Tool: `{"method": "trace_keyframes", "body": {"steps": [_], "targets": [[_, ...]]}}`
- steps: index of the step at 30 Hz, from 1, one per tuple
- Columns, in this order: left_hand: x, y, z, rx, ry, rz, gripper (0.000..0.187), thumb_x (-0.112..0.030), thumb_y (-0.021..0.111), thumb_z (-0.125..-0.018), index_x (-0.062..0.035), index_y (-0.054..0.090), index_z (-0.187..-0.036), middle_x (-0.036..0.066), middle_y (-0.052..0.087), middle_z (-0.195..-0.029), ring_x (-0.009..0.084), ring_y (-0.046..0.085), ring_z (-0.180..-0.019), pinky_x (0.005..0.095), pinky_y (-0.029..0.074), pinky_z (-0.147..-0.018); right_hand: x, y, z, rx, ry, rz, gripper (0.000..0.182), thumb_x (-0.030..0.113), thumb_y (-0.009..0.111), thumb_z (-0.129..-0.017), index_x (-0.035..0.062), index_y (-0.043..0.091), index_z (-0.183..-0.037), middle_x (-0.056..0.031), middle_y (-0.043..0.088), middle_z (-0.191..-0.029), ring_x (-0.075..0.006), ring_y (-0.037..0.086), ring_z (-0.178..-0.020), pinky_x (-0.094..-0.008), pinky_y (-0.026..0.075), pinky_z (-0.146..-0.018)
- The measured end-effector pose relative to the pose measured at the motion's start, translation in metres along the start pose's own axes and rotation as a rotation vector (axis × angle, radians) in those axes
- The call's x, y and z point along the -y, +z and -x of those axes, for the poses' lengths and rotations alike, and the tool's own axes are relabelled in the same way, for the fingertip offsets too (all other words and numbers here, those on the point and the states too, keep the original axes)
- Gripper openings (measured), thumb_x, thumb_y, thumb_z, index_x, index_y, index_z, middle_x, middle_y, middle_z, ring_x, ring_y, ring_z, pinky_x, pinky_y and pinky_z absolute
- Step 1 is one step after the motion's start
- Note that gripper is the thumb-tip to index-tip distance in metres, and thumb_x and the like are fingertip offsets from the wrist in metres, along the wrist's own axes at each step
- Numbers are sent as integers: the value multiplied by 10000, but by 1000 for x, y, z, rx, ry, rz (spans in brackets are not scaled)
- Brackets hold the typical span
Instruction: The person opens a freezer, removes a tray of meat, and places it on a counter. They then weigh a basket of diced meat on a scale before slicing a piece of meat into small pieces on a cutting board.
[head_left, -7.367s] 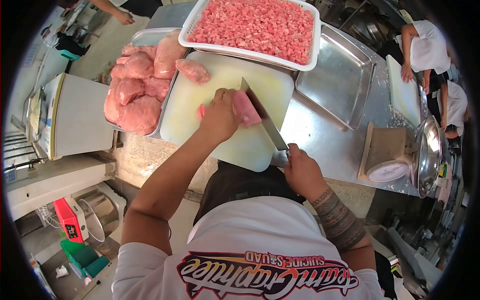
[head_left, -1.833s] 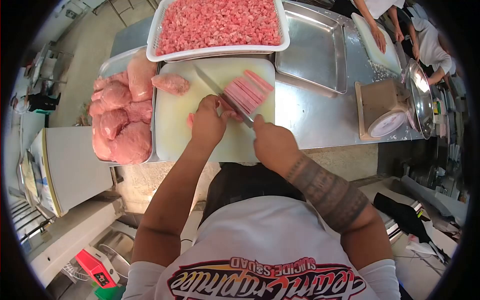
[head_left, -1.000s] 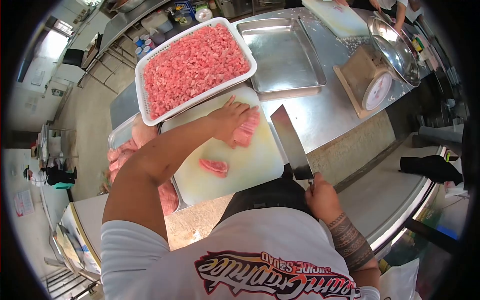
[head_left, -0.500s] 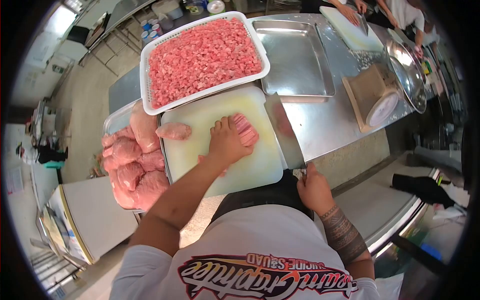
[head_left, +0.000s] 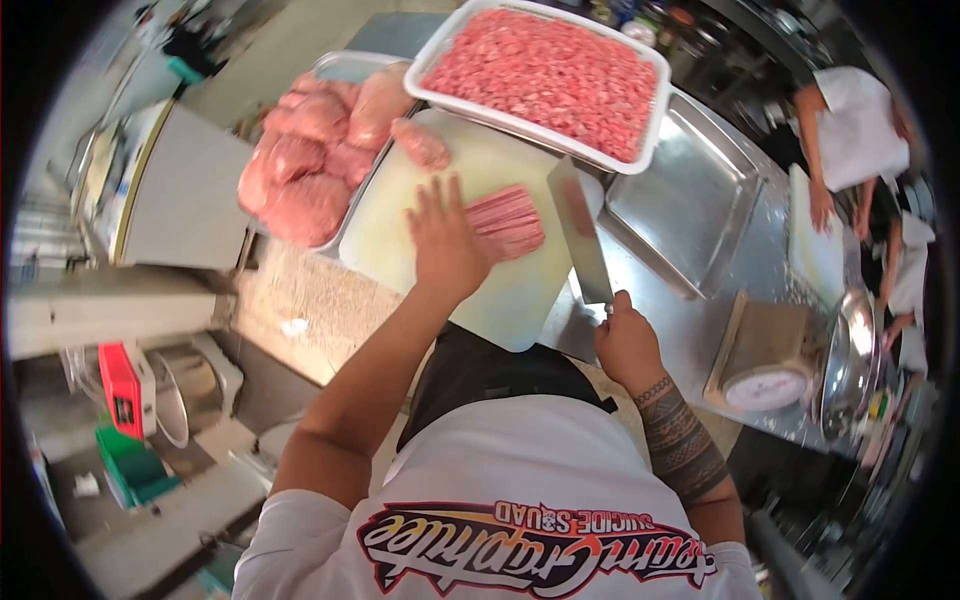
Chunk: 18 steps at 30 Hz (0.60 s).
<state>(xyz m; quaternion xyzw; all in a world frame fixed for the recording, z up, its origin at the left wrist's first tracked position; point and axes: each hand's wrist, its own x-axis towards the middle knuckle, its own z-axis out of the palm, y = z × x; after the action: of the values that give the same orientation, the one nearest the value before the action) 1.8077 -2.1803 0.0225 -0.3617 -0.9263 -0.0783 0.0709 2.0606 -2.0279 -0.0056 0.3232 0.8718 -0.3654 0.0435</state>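
My left hand lies over the white cutting board, its fingers stretched out and spread. Its thumb side is against a block of raw meat cut into long strips. In my right hand is the handle of a cleaver, its broad blade pointing away from me over the board's right edge, apart from the strips. A smaller piece of raw meat sits at the board's far left corner.
A white perforated basket of diced meat stands beyond the board. Left of it, a tray holds large raw meat pieces. To the right are a shallow metal tray, a scale and a metal bowl. Other people work at far right.
My view has turned. My left hand has gone from gripping the meat to lying spread beside it, and the strips now fan out more. The cleaver stays in my right hand.
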Motion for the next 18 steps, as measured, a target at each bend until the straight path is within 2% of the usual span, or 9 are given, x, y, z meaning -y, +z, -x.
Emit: {"method": "trace_keyframes", "body": {"steps": [1, 4, 7, 10, 16, 17, 18], "targets": [[7, -2, 12, -112, -76, 30, 1152, -427, 878, -739, 20, 265, -1606, 321, 342, -1599, 515, 340, -1481, 629, 292, -1205, -2, 0, 0, 12, -3, -8, 279, 80, 606, -894, -45, 468, -1102, -281, 704, -873, -468, 708, -856, -550, 569, -766], [27, 26, 49, -191, -273, 234, 1120, -315, 887, -735, -96, 263, -1639, 306, 379, -1579, 511, 415, -1425, 619, 342, -1160, -8, -4, -1, 35, -27, -21, 280, 78, 605, -899, -51, 465, -1105, -287, 705, -890, -473, 708, -872, -549, 572, -779], [14, 26, 48, -137, -339, 189, 1038, -307, 857, -747, -182, 315, -1624, 291, 471, -1486, 497, 497, -1317, 593, 398, -1098, -10, -10, -6, 44, -80, -4, 285, 83, 606, -906, -54, 461, -1109, -285, 709, -908, -470, 711, -886, -548, 572, -787], [26, 35, 37, -210, -284, 61, 862, -302, 827, -770, -213, 473, -1551, 271, 591, -1303, 459, 598, -1139, 558, 481, -1003, -8, -15, -8, 62, -104, 30, 291, 91, 608, -913, -54, 457, -1115, -283, 711, -921, -466, 710, -903, -549, 569, -802], [93, 35, 25, -243, -154, 168, 688, -243, 813, -768, -145, 608, -1417, 257, 628, -1187, 457, 622, -1054, 531, 519, -945, -4, -20, -13, 66, -108, 86, 310, 100, 618, -919, -51, 451, -1132, -274, 712, -925, -452, 711, -923, -541, 566, -821], [93, 27, 25, -163, -162, 158, 771, -231, 834, -751, -108, 548, -1455, 260, 620, -1195, 453, 621, -1068, 525, 519, -964, -4, -18, -15, 60, -110, 88, 313, 102, 620, -920, -51, 450, -1133, -272, 712, -924, -450, 712, -922, -539, 567, -819], [87, 18, 27, -166, -133, 150, 813, -235, 842, -744, -91, 515, -1474, 263, 610, -1207, 456, 620, -1079, 526, 519, -970, -2, -16, -15, 57, -114, 85, 315, 103, 622, -920, -51, 449, -1134, -270, 713, -923, -448, 713, -920, -538, 567, -816]]}}
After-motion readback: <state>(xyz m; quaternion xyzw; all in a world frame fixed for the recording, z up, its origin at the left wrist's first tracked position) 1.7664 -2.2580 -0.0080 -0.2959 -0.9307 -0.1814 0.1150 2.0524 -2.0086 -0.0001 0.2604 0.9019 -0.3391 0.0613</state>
